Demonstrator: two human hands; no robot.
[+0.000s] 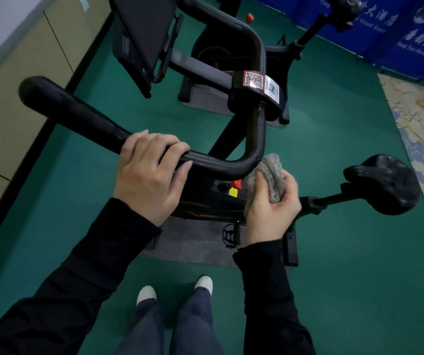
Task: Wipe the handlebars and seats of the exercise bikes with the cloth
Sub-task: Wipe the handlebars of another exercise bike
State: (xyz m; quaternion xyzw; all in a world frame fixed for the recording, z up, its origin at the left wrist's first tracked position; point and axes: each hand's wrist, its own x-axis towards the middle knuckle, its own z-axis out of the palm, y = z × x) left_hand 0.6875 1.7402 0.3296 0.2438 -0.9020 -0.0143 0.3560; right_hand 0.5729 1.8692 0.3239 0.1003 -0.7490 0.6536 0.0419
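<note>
Two hands share the job: the left hand (152, 172) grips the near handlebar (77, 116), I'd guess to steady the exercise bike (203, 203), while the right hand (270, 211) clutches the grey cloth (272, 167) against the bar's bend. The seat (385, 185) stands apart, rightward.

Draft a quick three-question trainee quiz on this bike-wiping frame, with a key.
1. True or false: the left hand grips the handlebar bare, without any cloth.
2. Which hand touches the near bike's seat?
3. Where is the grey cloth? A) in the left hand; B) in the right hand, at the handlebar's bend; C) draped on the seat.
Key: 1 true; 2 neither; 3 B.
</note>
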